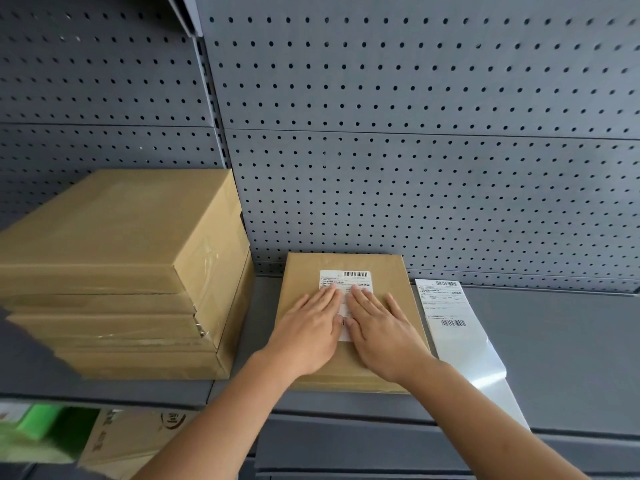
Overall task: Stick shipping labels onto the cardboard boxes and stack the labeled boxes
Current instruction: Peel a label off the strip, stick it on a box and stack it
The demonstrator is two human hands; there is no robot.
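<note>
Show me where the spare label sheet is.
Head view, right side: the label sheet lies on the grey shelf, just beside the labelled cardboard box.

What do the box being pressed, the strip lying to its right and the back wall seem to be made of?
Box: matte brown cardboard, judging by colour and folded edges. Label strip: printed white paper on glossy backing, its bare lower part mirror-shiny. Back wall: probably grey painted sheet metal, evenly punched with holes.
</note>
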